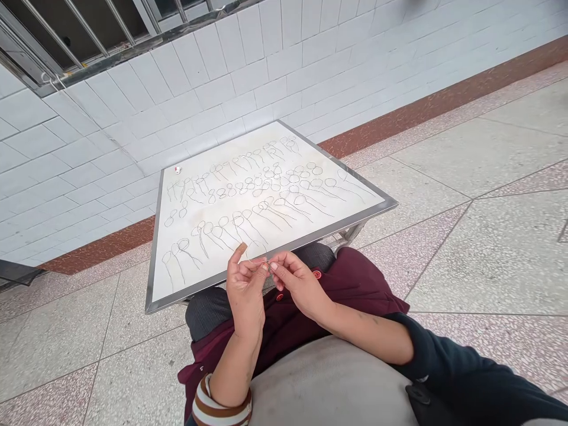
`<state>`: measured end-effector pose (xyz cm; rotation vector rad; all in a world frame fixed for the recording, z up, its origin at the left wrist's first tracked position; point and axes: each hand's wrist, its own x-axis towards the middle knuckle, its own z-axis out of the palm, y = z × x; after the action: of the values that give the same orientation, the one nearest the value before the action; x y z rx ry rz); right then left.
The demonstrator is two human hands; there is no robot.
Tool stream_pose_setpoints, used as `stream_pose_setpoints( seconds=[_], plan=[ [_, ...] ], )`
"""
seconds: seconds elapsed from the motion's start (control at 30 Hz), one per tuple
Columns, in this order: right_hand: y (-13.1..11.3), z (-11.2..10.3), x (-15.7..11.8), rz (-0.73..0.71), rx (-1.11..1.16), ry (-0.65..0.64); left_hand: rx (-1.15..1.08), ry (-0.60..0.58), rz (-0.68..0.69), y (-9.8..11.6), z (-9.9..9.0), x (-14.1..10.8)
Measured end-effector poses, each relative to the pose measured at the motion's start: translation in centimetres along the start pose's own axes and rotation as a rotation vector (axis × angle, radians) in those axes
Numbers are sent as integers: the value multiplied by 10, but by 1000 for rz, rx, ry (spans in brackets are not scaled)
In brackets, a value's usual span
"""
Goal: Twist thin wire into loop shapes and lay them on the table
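My left hand (247, 284) and my right hand (295, 278) meet over my lap, at the near edge of the white table (204, 210). Both thumbs pinch against the fingers on a thin wire or thread (255, 261), which curves up from the fingertips towards a raised left finger. That finger has a brown wrap on its tip. Where the two pinches meet, the fingers hide the details. On the tabletop lie rows of thin dark looped wires (242, 219), each with a round loop, many with long tails.
A small white and red object (178, 170) sits at the table's far left corner. Behind the table stands a white tiled wall (213, 77) with a barred window (89, 29). Terrazzo floor (444, 248) surrounds the table. Dark red cloth (359, 281) covers my lap.
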<state>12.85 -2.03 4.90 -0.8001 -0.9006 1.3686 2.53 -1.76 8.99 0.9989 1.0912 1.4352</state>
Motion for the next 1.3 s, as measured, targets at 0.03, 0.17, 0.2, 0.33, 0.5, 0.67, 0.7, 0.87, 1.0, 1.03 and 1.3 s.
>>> stream_pose_setpoints(
  seconds=[0.03,0.17,0.2,0.33,0.5,0.67,0.7,0.87,1.0,1.03,1.3],
  plan=[
    [1,0,0,5,-7,4,-4,-1,-1,0,0,0],
    [1,-1,0,2,-24,5,40,0,23,4,0,-2],
    [1,-1,-1,-3,-18,1,54,-1,27,5,0,-3],
    [-1,0,-1,-21,12,-12,82,11,18,8,2,-5],
    [-5,1,-3,-26,-61,-41,83,82,34,8,3,-2],
    [-3,-4,-6,-6,-204,-95,118,143,97,12,-4,4],
    [-1,-5,-7,-1,-222,-104,123,150,113,13,-6,6],
    [7,-10,-9,-40,-383,-174,191,118,151,16,-12,7],
    [6,-11,-10,-112,-547,-268,228,96,141,18,-15,7],
    [6,-12,-10,-131,-595,-288,229,96,138,18,-15,7],
    [12,-21,-11,-500,-1099,-275,172,78,112,17,-23,9]
  ],
)
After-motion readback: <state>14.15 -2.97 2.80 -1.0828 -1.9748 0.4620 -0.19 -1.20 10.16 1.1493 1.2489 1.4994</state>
